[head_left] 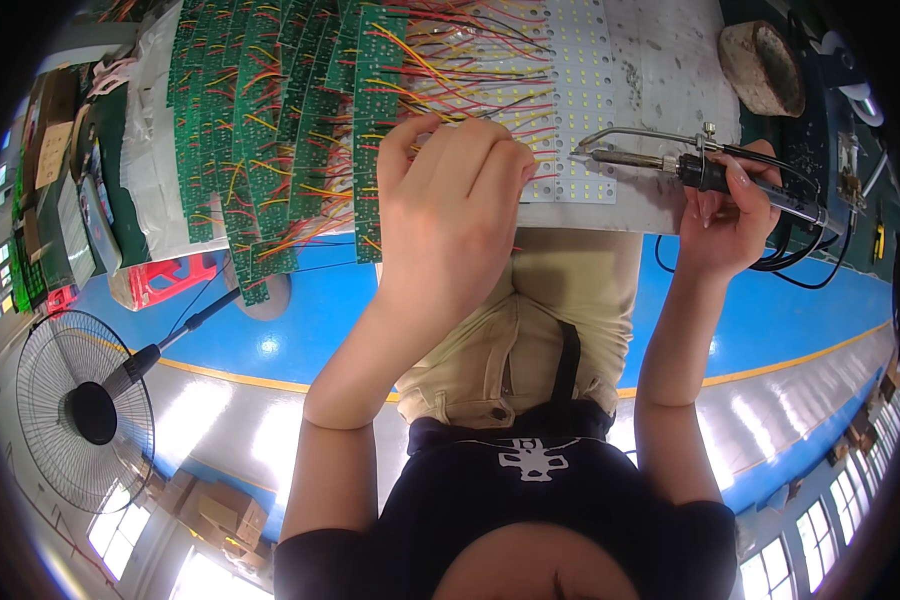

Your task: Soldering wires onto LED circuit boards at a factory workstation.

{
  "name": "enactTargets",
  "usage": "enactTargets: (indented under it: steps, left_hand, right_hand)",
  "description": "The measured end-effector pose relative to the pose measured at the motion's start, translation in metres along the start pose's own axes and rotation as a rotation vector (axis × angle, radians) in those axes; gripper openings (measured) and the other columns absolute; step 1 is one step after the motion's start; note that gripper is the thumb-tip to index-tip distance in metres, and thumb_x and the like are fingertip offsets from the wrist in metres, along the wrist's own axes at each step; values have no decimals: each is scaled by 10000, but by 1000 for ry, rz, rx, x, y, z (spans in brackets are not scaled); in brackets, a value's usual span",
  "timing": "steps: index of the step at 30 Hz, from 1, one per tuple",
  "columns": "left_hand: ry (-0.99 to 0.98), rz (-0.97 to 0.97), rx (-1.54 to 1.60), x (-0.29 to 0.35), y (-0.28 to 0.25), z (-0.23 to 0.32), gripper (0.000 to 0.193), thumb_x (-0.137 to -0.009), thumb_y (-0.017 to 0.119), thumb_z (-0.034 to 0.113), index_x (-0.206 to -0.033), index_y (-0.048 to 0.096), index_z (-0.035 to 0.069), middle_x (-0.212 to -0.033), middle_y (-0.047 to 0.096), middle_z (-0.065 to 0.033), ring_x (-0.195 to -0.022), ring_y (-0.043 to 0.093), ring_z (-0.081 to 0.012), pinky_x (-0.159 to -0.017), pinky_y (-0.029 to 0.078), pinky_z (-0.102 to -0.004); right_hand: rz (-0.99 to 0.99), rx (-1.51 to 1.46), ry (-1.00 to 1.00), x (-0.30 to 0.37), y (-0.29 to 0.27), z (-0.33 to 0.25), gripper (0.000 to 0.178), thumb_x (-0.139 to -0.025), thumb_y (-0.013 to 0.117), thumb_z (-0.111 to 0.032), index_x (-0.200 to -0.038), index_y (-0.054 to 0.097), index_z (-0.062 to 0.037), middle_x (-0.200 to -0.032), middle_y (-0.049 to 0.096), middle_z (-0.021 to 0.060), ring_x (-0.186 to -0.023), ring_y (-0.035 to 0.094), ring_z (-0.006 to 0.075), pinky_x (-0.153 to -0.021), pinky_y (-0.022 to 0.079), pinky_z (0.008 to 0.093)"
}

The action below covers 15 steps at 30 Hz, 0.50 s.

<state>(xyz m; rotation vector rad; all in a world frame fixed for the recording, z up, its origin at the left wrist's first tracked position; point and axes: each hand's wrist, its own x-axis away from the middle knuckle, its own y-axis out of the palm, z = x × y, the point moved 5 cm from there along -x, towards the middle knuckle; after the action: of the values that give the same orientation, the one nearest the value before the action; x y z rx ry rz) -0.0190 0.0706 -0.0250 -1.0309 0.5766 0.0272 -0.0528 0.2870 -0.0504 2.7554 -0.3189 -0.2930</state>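
Observation:
My right hand (732, 215) grips the dark handle of a soldering iron (705, 172). The iron points left, and a thin bent metal tube (640, 132) clamped to it curves round toward its tip. That tip is over the white LED board (582, 100), which bears rows of small yellowish LEDs. Closed, with its fingers curled down, my left hand (455, 205) is over the red, yellow and black wires (470, 62) between the LED board and the green circuit boards (368, 180). Its fingertips and whatever they pinch are hidden.
Several wired green boards overlap on the left of the pale work surface (660, 60). A round, worn stone-like pot (762, 68) stands at the right, with black cables (820, 270) beside my right hand. A fan (95, 412) and a red stool (175, 280) are at the left.

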Motion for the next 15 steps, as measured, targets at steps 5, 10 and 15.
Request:
enactTargets:
  steps: [5,10,15]
  left_hand:
    - [-3,-8,-24,0,-7,0,102,-734,676,73,-799,604,104,-809,611,1,-767,578,-182,-838,401,-373]
    - [46,86,-13,8,-47,-11,164,-710,719,122,-849,632,118,-826,615,-17,-804,564,-187,-803,373,-364]
    - [-205,114,-290,32,-70,-43,104,-740,688,176,-807,624,128,-859,537,-10,-784,487,-182,-756,293,-335]
  right_hand:
    - [-7,10,5,1,0,3,106,-759,504,-75,-755,480,28,-590,376,16,-404,337,69,-369,295,223]
    - [53,-41,59,1,-8,3,112,-735,560,-27,-728,491,61,-712,433,59,-376,316,79,-384,316,247]
    - [57,-20,52,1,-9,4,131,-739,557,-50,-727,489,61,-722,441,66,-372,306,73,-383,326,238]
